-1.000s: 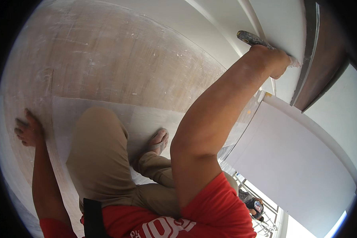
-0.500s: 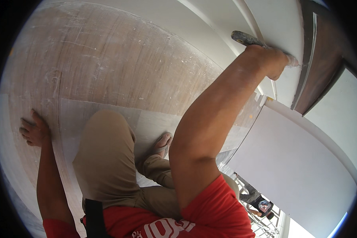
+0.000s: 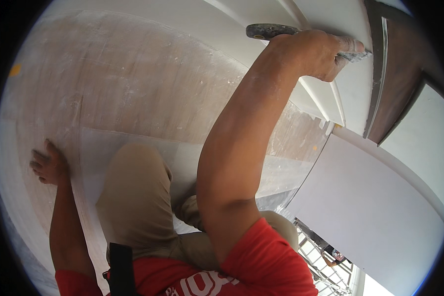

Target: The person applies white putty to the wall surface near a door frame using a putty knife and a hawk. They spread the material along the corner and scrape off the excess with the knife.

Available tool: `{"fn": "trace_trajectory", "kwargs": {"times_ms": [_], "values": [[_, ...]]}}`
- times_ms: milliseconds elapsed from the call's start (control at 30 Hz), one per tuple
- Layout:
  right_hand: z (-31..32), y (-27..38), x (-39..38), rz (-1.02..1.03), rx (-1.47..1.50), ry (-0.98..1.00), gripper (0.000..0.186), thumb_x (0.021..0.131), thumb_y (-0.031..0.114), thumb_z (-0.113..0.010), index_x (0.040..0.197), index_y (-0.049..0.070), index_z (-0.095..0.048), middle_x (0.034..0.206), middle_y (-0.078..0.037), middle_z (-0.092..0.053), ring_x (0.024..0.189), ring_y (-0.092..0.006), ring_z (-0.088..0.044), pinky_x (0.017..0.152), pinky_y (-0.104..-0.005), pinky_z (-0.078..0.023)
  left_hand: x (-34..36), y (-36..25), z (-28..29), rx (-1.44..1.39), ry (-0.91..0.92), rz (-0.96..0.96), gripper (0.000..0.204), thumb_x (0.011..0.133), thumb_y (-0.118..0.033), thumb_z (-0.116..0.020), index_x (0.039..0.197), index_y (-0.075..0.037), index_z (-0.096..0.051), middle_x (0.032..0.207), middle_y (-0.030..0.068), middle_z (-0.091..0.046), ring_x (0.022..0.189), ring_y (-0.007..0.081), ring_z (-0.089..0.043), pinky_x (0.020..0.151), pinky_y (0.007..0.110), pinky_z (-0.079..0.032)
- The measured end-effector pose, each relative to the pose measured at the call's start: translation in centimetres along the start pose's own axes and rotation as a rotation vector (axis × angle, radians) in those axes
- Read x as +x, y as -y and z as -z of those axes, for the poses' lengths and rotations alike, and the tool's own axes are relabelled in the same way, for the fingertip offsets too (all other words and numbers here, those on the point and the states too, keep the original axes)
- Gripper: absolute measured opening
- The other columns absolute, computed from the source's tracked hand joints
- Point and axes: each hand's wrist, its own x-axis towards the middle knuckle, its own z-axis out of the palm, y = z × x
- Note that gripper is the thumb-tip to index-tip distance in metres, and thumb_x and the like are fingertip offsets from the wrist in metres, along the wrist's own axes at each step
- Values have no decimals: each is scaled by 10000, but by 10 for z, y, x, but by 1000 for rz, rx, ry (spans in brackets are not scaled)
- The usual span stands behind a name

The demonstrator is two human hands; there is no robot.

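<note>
My right hand (image 3: 323, 53) is closed around a putty knife at the upper right, beside a white wall panel. Its dark, speckled handle (image 3: 266, 31) sticks out to the left of my wrist. Past my fingers shows a bit of the whitish, dusty blade (image 3: 355, 55), close to the dark frame's edge. How far the blade touches the panel cannot be told. My left hand (image 3: 52, 165) is spread on the dusty wood-look floor (image 3: 148, 84) at the far left, holding nothing.
White moulding strips (image 3: 293, 12) run along the wall panel (image 3: 348, 96). Beside it stands a brown door or panel with a dark frame (image 3: 402, 64). A broad pale panel (image 3: 365, 192) is at the right. Below it, another person (image 3: 325, 251) is near metal railings (image 3: 325, 276).
My right hand and the putty knife have moved left and slightly up, with more of the blade end showing. My left hand stays on the floor. The other person is now less visible.
</note>
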Motion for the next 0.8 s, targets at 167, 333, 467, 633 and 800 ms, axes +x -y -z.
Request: {"fn": "trace_trajectory", "kwargs": {"times_ms": [167,333,467,633,800], "values": [[-3,11,-19,-45,-29,-5,682,937,493,-425,1376,-20,-330,1351,-189,-411,1222,-317,-445,1006,-450,-430,-1,-6,7,-44,17,-1,835,833,-744,-320,1444,-175,-315,1498,200,-209,1395,328,-181,1102,501,-129],[12,0,-20,-165,7,36,702,937,500,-412,1398,-13,-281,1389,-181,-365,1268,-326,-399,1063,-451,-382,-5,-8,17,-115,-6,-32,834,835,-743,-318,1435,-164,-333,1491,205,-221,1391,337,-183,1100,504,-126],[33,-5,-1,-270,107,62,742,930,519,-416,1417,-9,-229,1420,-185,-315,1285,-329,-378,1088,-454,-352,0,-4,6,-67,-43,-59,839,829,-754,-319,1426,-165,-348,1481,204,-241,1377,340,-215,1093,508,-145],[52,-7,8,-164,126,10,710,928,460,-482,1399,-19,-252,1340,-202,-363,1209,-318,-424,974,-419,-412,6,14,-13,-17,-155,-94,834,814,-777,-338,1410,-196,-389,1442,175,-319,1341,327,-288,1053,540,-213],[70,-10,49,-137,78,-298,330,911,261,-503,1094,-10,-461,1012,-114,-528,806,-246,-542,654,-395,-470,8,23,-33,-19,-211,-137,835,804,-789,-341,1395,-205,-419,1431,158,-349,1334,320,-301,1055,534,-210]]}}
